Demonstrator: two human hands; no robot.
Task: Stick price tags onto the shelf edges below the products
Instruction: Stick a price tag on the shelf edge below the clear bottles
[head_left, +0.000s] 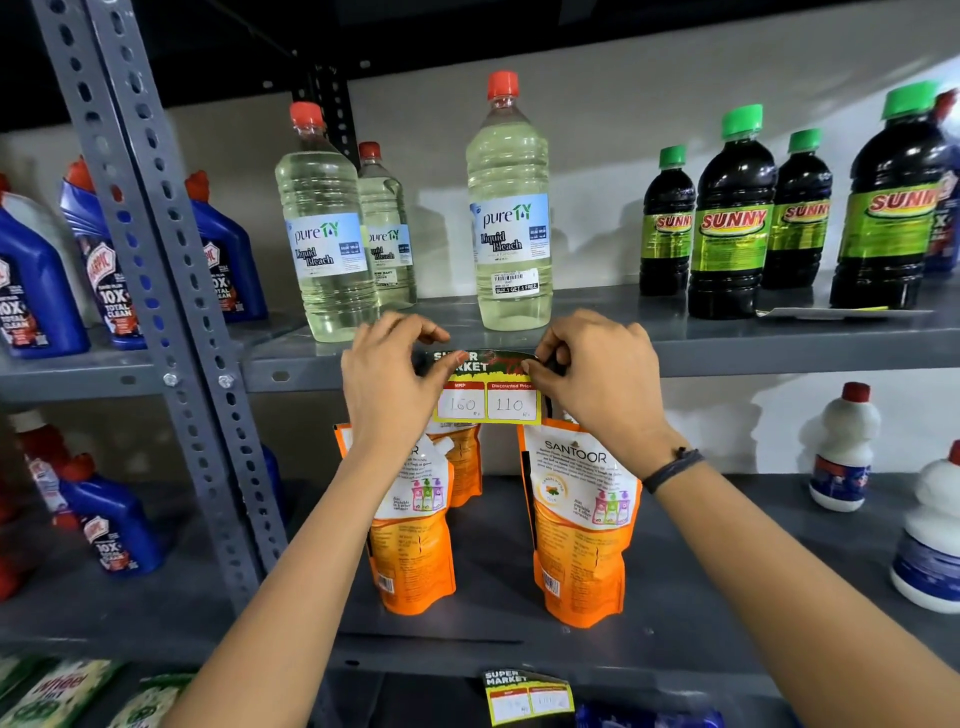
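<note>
A yellow and black price tag (487, 400) reading 160 and 110 lies against the grey shelf edge (753, 358), below the clear liquid bleach bottles (511, 208). My left hand (389, 379) pinches the tag's top left corner with thumb and fingers. My right hand (592, 374) holds its top right corner, thumb on the tag's face. The tag's top curls a little off the edge. A second price tag (530, 696) is stuck on the lower shelf edge, below the orange soap pouches (582, 519).
Dark bottles with green caps (727, 218) stand on the upper shelf at right, beside a flat sheet (831, 312). Blue cleaner bottles (31, 291) fill the left bay behind a slotted steel upright (171, 291). White bottles (844, 452) stand at lower right.
</note>
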